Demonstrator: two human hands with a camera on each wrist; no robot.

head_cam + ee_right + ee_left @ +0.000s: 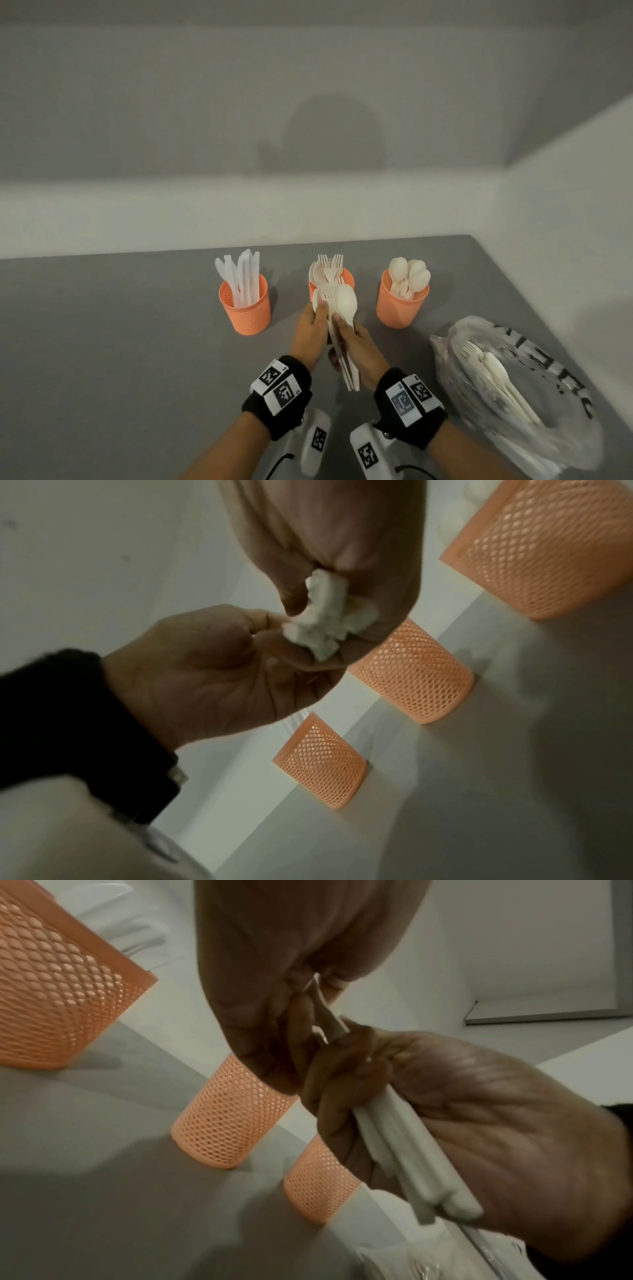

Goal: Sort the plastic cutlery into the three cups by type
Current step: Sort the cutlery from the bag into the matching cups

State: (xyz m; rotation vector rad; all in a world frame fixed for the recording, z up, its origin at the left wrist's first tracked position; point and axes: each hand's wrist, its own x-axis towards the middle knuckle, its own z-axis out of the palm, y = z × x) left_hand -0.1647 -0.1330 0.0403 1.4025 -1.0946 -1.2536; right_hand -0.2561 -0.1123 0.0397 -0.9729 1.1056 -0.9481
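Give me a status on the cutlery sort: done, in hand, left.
Done: knives stand in the left cup, forks in the middle cup, spoons in the right cup. In hand: both the left hand and right hand grip a mixed bundle. Left: more cutlery in the plastic bag.

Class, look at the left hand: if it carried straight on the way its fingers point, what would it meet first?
Probably the middle cup, holding forks, directly beyond the left hand; depth is unclear.
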